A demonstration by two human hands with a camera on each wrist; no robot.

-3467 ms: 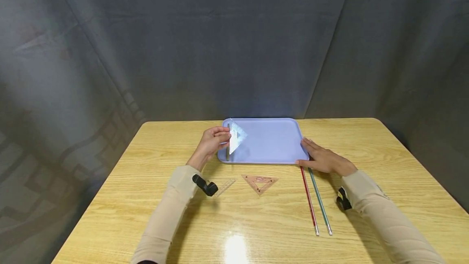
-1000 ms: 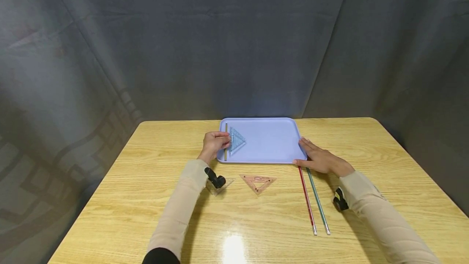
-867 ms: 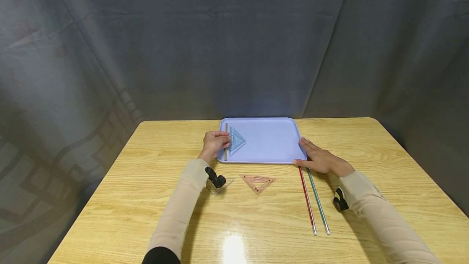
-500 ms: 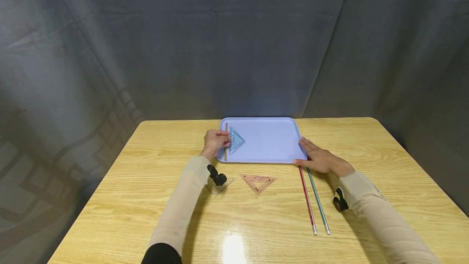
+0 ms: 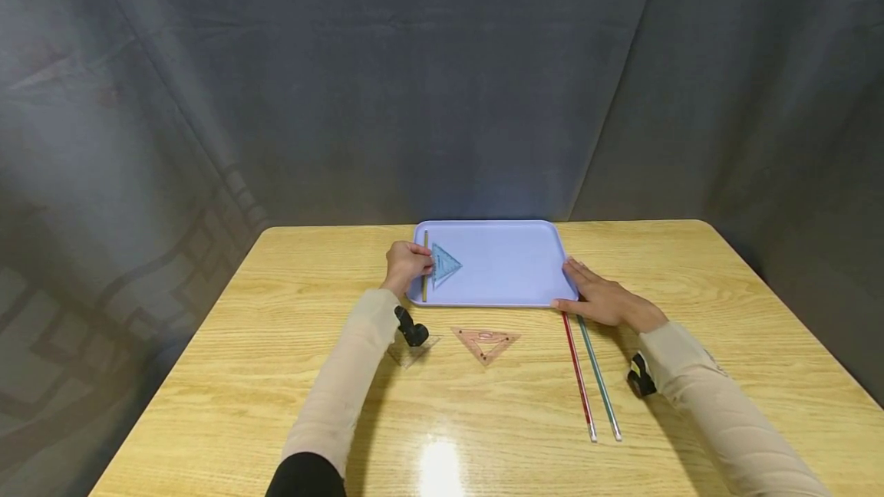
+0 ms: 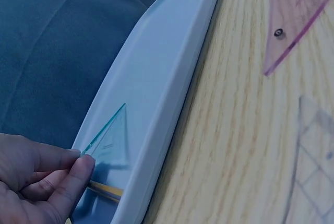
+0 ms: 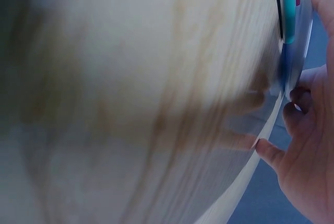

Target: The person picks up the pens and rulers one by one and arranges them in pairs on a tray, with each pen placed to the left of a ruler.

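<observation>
A lavender tray (image 5: 511, 282) lies at the far middle of the wooden table. My left hand (image 5: 427, 265) pinches the left corner of a clear blue set square (image 5: 446, 264), low over the tray's left end, beside a yellow pencil (image 5: 424, 282). The left wrist view shows thumb and forefinger (image 6: 83, 158) closed on the blue set square (image 6: 112, 140) just inside the tray rim (image 6: 172, 93). My right hand (image 5: 576, 282) rests with straight fingers against the tray's right edge. The right wrist view is blurred and shows the hand (image 7: 308, 156) at the tray edge (image 7: 301, 41).
On the table in front of the tray lie a pink set square (image 5: 486, 343), a clear set square (image 5: 413, 351) partly under my left wrist, and a red pencil (image 5: 580, 378) beside a green pencil (image 5: 599, 378). A dark curtain hangs behind the table.
My left hand has brought the blue set square down from upright above the tray to low and flat at its left end. The right hand has stayed at the tray's edge.
</observation>
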